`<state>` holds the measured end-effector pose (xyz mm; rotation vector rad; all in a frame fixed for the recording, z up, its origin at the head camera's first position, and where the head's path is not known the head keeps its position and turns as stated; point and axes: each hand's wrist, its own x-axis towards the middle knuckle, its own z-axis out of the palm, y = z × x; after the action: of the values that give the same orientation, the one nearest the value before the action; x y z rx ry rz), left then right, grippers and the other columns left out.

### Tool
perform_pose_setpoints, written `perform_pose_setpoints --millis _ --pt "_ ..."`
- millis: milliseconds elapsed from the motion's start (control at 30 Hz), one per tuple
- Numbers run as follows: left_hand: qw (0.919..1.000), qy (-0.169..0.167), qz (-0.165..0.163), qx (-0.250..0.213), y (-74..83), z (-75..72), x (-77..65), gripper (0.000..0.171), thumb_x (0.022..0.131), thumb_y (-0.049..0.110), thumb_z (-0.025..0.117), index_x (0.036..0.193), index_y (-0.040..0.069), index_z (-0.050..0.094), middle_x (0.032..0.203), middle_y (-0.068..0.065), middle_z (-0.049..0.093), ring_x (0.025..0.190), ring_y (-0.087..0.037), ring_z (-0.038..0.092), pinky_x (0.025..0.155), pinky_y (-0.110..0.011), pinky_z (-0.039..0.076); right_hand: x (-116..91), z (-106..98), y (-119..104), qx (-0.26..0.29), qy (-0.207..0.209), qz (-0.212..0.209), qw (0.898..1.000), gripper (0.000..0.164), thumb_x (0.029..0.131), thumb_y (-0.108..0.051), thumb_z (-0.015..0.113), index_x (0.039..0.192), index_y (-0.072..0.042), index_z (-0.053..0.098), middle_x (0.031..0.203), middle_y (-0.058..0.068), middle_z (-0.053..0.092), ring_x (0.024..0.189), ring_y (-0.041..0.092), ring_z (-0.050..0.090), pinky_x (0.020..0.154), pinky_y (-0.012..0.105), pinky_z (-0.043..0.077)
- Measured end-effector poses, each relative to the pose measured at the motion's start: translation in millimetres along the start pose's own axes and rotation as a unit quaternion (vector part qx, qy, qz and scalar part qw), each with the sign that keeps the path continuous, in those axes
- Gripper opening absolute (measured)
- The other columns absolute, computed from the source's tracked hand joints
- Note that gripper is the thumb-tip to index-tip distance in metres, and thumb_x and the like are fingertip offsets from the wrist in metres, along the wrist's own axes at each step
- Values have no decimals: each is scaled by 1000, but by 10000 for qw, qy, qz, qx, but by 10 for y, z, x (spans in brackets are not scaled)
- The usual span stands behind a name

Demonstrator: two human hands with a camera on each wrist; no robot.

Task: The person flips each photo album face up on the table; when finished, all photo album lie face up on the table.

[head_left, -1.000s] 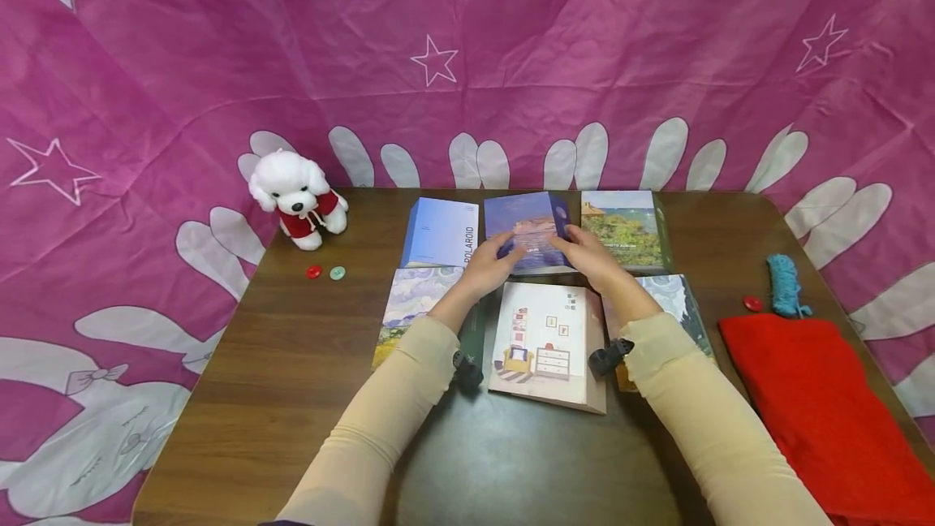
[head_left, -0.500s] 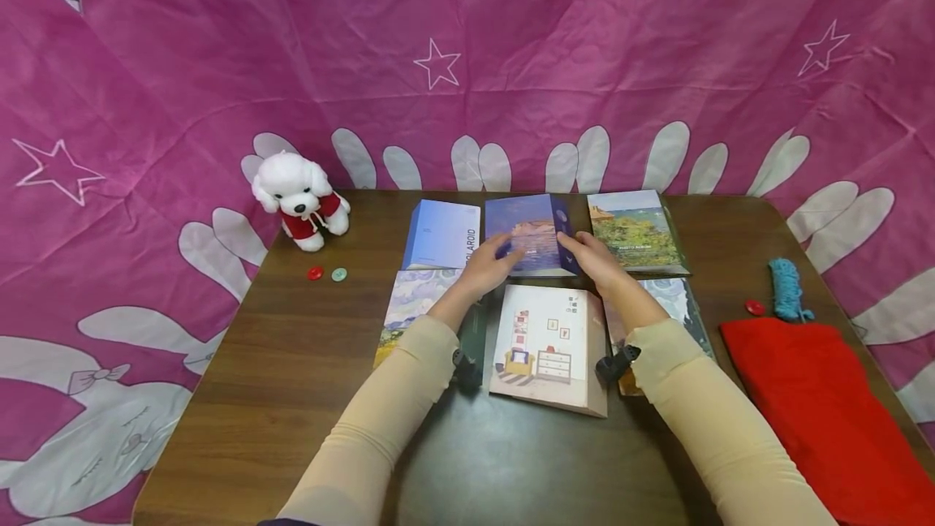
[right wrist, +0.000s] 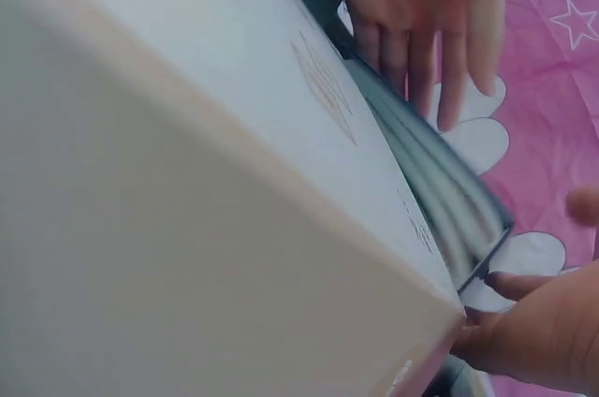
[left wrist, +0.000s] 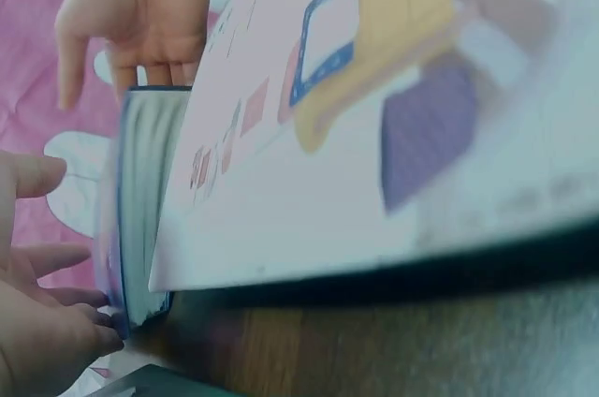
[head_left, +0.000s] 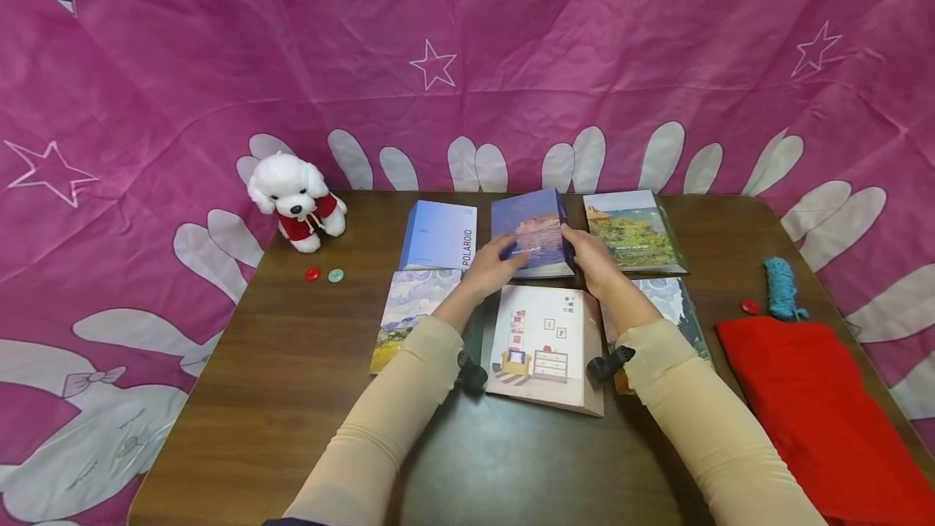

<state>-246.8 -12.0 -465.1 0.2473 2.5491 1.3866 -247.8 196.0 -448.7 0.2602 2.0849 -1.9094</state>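
In the head view, a purple-blue photo album [head_left: 536, 222] with a cliff-and-sea cover lies in the middle of the back row. My left hand [head_left: 491, 268] is at its left side, fingertips over the lower part of the cover. Along the spine on the other side, my right hand [head_left: 590, 260] touches the album with extended fingers. The left wrist view shows the album's page edges [left wrist: 154, 196] standing between both hands. A white album with a furniture drawing [head_left: 536, 339] lies just in front, under my wrists, and fills much of both wrist views.
A blue Polaroid album [head_left: 441, 234] lies left of the middle one, a garden-picture album [head_left: 634, 230] right. Painted-cover albums [head_left: 416, 307] flank the white one. Around them are a plush dog [head_left: 295, 197], buttons [head_left: 312, 274], blue yarn [head_left: 782, 286] and red cloth [head_left: 811, 404].
The purple-blue album has shifted slightly right and turned a little between my hands. The garden-picture album has moved and turned a little to the right since a second ago.
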Motion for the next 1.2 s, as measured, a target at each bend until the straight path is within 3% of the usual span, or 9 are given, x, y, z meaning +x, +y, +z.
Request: perform_pose_setpoints --millis 100,233,333,433,567,700,833,933,1200 --pt "10000 -34 13 -88 19 19 -8 65 101 46 55 157 18 40 166 -7 27 152 -33 24 121 -52 22 -18 1 -11 109 424 -27 9990 61 109 -36 43 159 -4 30 162 19 27 146 37 31 118 45 31" --pt "9995 -126 -9 -290 39 55 -9 67 102 53 51 159 22 36 166 -8 25 152 -35 22 122 -54 20 -22 -22 -27 482 986 -156 9938 49 109 -21 44 155 -5 40 153 19 41 116 19 56 97 27 49" --pt "9985 -234 -4 -487 55 100 -5 68 101 59 47 160 27 33 167 -7 23 152 -36 20 121 -56 19 -24 -30 -50 734 1145 -347 9901 46 109 -17 45 154 -4 42 154 18 43 95 6 60 80 17 54" --pt "9972 -291 8 -683 73 150 -2 69 100 64 45 160 34 30 168 -5 21 152 -35 20 121 -58 18 -33 -34 -81 1033 1148 -467 9869 46 108 -16 47 152 -4 45 153 17 44 85 3 61 70 16 54" --pt "9941 -378 66 -1013 120 200 -9 70 98 68 43 160 38 27 167 -3 25 152 -31 22 121 -56 19 -74 -32 -137 1293 1111 -611 9835 47 107 -20 51 152 -7 47 134 6 56 82 3 61 67 16 53" --pt "9863 -602 137 -1532 178 222 -22 71 101 64 39 162 33 22 166 -1 26 152 -28 24 122 -50 20 -131 9 -181 1221 1058 -809 9835 48 106 -25 55 150 -9 49 108 -6 59 80 5 61 66 17 53" --pt "9701 -834 165 -2275 207 216 -24 68 106 55 35 164 23 20 168 -4 22 153 -26 21 122 -43 23 -137 39 -178 1171 948 -919 9843 50 104 -29 58 150 -10 50 107 -6 57 82 6 60 66 18 53" --pt "9618 -800 165 -2614 222 187 -26 65 108 50 35 163 17 24 167 -6 24 153 -25 22 121 -41 28 -127 50 -166 1155 888 -931 9849 52 103 -33 60 149 -11 50 107 -5 57 86 7 60 68 18 53" --pt "9732 -85 474 -2250 344 68 -90 60 106 42 48 157 12 38 155 -9 46 142 -25 44 116 -41 37 -118 155 -124 886 624 -1148 9875 41 107 -39 47 140 -15 51 107 -6 56 91 8 57 76 23 50"
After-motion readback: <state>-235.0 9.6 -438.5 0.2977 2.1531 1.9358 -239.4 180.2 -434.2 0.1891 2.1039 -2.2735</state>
